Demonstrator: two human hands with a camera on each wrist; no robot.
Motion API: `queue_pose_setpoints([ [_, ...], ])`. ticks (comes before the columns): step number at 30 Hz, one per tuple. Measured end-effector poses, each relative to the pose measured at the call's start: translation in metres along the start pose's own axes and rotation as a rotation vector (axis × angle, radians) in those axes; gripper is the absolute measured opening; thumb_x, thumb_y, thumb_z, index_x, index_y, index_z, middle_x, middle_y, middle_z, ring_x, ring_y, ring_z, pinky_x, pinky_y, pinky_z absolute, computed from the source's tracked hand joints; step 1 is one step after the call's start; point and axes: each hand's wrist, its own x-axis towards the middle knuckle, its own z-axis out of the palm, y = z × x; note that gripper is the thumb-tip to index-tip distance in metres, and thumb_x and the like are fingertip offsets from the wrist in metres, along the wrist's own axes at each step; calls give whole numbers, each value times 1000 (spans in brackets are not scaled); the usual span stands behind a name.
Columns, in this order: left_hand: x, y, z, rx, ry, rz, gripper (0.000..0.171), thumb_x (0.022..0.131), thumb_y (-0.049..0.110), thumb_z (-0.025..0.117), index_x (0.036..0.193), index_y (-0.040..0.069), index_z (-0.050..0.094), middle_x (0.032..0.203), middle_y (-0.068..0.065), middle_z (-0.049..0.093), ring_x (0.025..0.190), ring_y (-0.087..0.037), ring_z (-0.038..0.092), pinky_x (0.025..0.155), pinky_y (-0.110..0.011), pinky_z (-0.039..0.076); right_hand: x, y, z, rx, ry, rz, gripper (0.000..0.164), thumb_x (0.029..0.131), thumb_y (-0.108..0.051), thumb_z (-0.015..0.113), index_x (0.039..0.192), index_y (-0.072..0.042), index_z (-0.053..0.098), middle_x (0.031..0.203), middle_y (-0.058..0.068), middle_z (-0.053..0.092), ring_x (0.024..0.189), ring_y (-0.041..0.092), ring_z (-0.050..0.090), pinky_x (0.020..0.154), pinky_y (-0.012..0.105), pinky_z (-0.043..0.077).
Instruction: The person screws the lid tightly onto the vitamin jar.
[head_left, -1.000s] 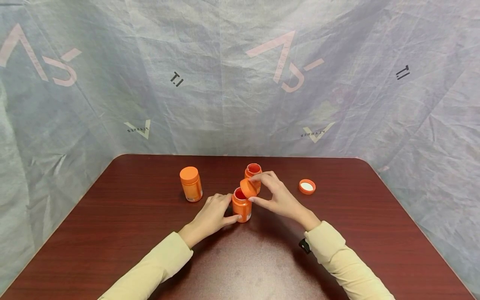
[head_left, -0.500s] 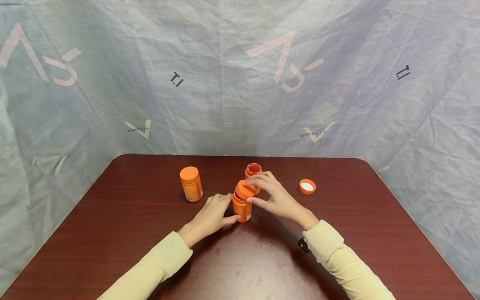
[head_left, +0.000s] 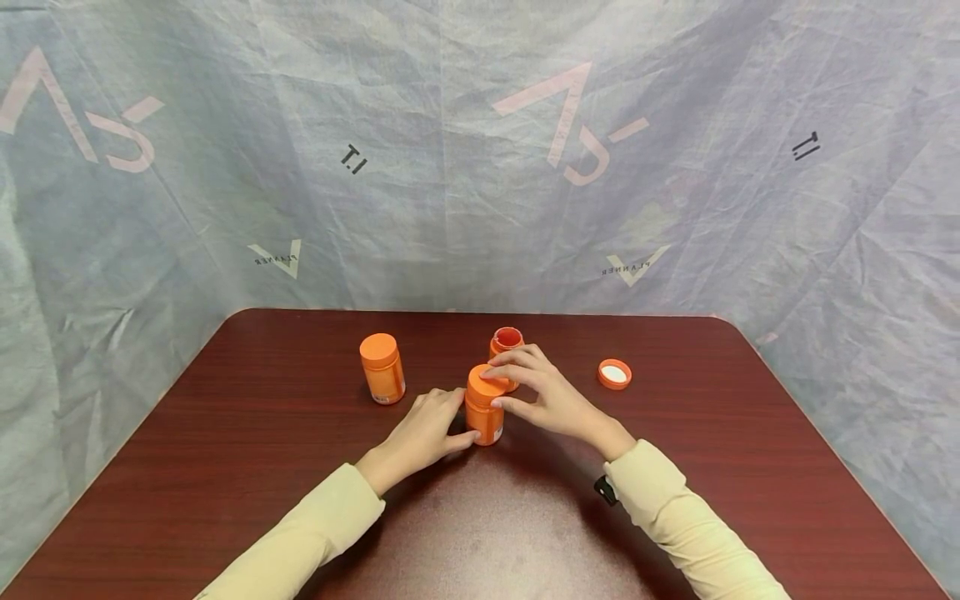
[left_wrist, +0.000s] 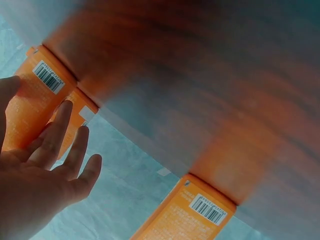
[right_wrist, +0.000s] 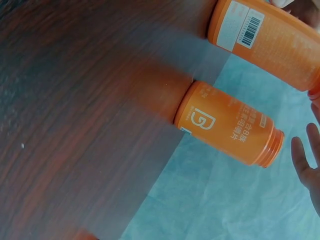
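Upright on the table, an orange bottle [head_left: 483, 423] stands between my two hands. My left hand [head_left: 422, 435] grips it low, with the thumb in front and the fingers round its far left side. An orange lid [head_left: 486, 385] sits on the bottle's mouth; whether it is threaded cannot be told. Thumb and fingers of my right hand [head_left: 551, 398] pinch the lid from the right. Just behind stands a second orange bottle [head_left: 507, 337], uncapped, its lower part partly covered by the right hand. In the right wrist view, the uncapped bottle [right_wrist: 225, 122] shows its bare threaded neck.
A capped orange bottle [head_left: 384, 371] stands to the left of my left hand. To the right, a loose orange lid [head_left: 615, 374] lies with its white inside up. A grey cloth [head_left: 442, 167] hangs behind the dark red-brown table [head_left: 225, 450].
My right hand has brought the lid down from a tilt at the bottle's rim to lie level on its mouth. The left hand has kept its place on the bottle.
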Motion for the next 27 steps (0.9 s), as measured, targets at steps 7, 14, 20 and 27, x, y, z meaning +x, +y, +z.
queue_pose_setpoints([
  [7, -1, 0, -1, -4, 0, 1, 46, 83, 41, 63, 115, 10, 52, 102, -2, 64, 96, -22, 56, 87, -45, 41, 0, 0, 1, -8, -2, -10, 37, 79, -20, 71, 114, -16, 62, 118, 5, 57, 112, 23, 43, 91, 37, 38],
  [14, -1, 1, -1, 3, 0, -1, 47, 83, 41, 63, 115, 8, 53, 102, -5, 64, 98, -24, 56, 87, -46, 41, -1, 0, 2, -11, -17, 1, 35, 79, -21, 71, 113, -17, 63, 119, 5, 56, 113, 22, 42, 91, 37, 38],
  [20, -1, 1, -2, 2, 0, 4, 45, 83, 40, 63, 114, 8, 53, 102, -5, 64, 99, -24, 56, 87, -46, 41, -1, 0, 3, -13, -11, 16, 36, 78, -22, 72, 112, -17, 63, 119, 5, 56, 113, 20, 42, 90, 36, 38],
  [27, -1, 1, -2, -4, 7, 14, 45, 82, 39, 64, 112, 8, 53, 101, -7, 64, 98, -25, 56, 86, -47, 41, 0, -3, 4, -49, -2, 29, 43, 77, -25, 73, 115, -12, 59, 116, 3, 55, 107, 17, 43, 88, 32, 38],
])
